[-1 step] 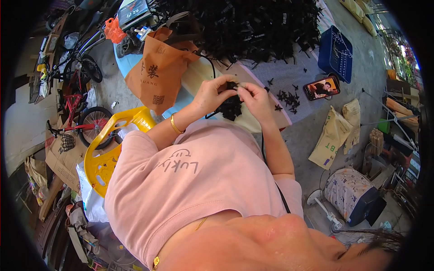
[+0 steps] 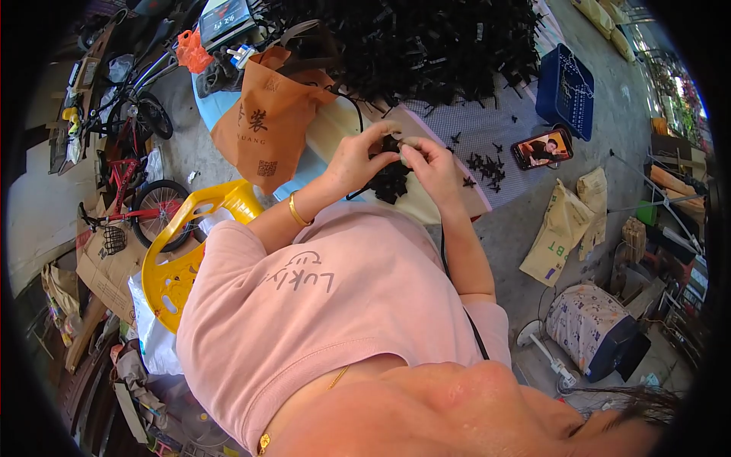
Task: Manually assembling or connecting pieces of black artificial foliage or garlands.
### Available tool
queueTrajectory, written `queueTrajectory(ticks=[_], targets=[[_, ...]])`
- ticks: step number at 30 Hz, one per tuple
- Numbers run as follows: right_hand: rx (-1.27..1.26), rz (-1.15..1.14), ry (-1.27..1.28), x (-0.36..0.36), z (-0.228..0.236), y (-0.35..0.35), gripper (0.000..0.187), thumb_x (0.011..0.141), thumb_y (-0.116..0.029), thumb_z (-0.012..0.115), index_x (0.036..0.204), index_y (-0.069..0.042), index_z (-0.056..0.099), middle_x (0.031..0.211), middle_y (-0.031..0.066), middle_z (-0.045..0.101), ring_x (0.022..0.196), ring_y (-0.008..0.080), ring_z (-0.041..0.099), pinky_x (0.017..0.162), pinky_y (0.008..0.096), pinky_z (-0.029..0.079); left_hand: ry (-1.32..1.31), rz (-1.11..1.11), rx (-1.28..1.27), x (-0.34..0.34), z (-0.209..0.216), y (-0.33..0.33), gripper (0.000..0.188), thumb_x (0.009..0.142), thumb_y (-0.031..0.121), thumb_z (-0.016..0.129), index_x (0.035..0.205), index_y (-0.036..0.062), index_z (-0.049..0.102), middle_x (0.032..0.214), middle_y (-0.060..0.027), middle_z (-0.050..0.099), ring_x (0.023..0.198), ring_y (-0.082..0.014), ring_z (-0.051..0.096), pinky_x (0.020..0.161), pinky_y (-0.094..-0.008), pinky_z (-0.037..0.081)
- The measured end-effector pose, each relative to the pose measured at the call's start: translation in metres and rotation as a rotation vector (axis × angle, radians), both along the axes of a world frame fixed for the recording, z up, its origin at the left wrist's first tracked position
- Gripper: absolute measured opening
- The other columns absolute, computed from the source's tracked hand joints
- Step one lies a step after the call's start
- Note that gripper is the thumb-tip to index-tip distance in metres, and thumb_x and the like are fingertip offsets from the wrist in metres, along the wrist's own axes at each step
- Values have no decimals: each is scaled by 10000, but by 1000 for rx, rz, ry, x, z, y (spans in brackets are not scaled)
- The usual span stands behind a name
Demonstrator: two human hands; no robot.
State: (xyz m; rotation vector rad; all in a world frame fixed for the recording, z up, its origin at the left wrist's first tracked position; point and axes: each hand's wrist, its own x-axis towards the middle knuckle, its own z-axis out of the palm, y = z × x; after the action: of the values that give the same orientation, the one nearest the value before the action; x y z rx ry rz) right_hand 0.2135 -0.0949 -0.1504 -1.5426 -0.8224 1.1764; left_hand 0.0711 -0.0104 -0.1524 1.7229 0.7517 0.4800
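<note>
My left hand (image 2: 356,161), with a gold bangle at the wrist, is closed in a pinch around a small black piece (image 2: 392,142). The fingertips of my right hand (image 2: 432,169) meet it there, also pinched. The exact kind of the piece is too small to make out, and fingers cover part of it. Just below, a clump of small black pieces (image 2: 390,185) rests on the pale cloth over my lap. To the right, several loose black pieces (image 2: 487,169) are scattered on white mesh fabric. Beyond the hands rises a large heap of similar black parts (image 2: 434,53).
An orange-brown bag (image 2: 266,114) stands left of my hands. On the right are a phone (image 2: 542,148) showing a picture and a blue basket (image 2: 565,91). A yellow plastic chair (image 2: 171,266) is at my left, near a red bicycle (image 2: 126,183). Flattened paper sacks (image 2: 562,228) lie on the floor.
The fingertips of both hands have shifted very slightly around the small black piece. Everything else looks the same.
</note>
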Motion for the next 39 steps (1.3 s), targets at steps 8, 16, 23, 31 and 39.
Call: queueTrajectory(ticks=[8,16,23,31,39], targets=[[130,-47,-111,12,-4,-4,147,764,-24,642,906,10,627,786,-2,614,678,56,539,643,183,440,32,-162,527,4,22,3,567,688,86,700,1201,89,457,1014,-89,609,908,-255,608,820,-329,479],[213,114,22,31,2,-2,146,776,-42,639,904,28,623,874,25,599,792,90,552,735,210,445,-298,-426,-905,-6,-4,32,385,738,58,692,1064,-4,497,1060,-93,560,977,-182,571,837,-314,485],[316,104,4,14,-4,0,126,786,-44,631,897,17,633,872,8,556,717,52,512,634,174,428,-214,-349,-580,2,-23,21,236,776,97,675,897,4,495,859,-24,574,839,-109,589,744,-243,485],[172,-49,143,7,-2,-2,180,868,-108,544,1026,-24,567,768,-18,542,570,18,420,490,154,341,-164,-59,-507,8,-8,7,125,828,42,596,868,-16,492,802,-59,600,727,-100,587,671,-220,493],[62,50,-63,3,10,-6,136,881,-144,531,894,-22,591,686,-28,555,530,12,410,468,156,325,-177,76,-121,5,6,-1,204,784,39,636,945,-21,527,759,-91,630,624,-109,598,575,-238,488]])
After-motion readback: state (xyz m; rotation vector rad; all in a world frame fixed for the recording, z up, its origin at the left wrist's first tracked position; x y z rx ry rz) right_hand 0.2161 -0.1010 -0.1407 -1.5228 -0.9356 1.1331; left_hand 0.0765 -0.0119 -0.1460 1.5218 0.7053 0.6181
